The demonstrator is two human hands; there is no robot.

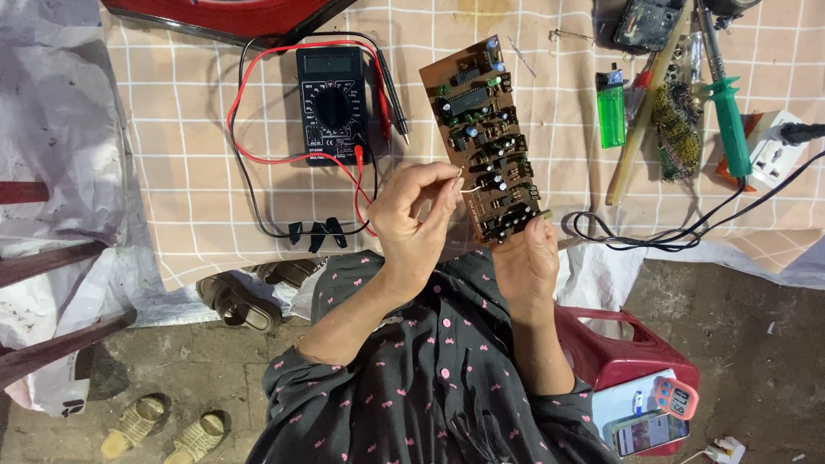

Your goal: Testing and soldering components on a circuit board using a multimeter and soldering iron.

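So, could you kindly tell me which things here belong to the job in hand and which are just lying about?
In hand:
- brown circuit board, held at its lower end by the right hand
- thin pale wire lead, pinched by the left hand

Lying about:
- black multimeter
- green lighter
- green-handled soldering iron
- white socket block

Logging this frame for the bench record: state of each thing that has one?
circuit board: lifted, held at its near end by right hand
left hand: pinching a thin wire lead at the board
multimeter: flat on cloth, display blank, leads attached
green lighter: lying flat, unlit
soldering iron: lying on cloth
phone: screen lit
wall socket: plug inserted
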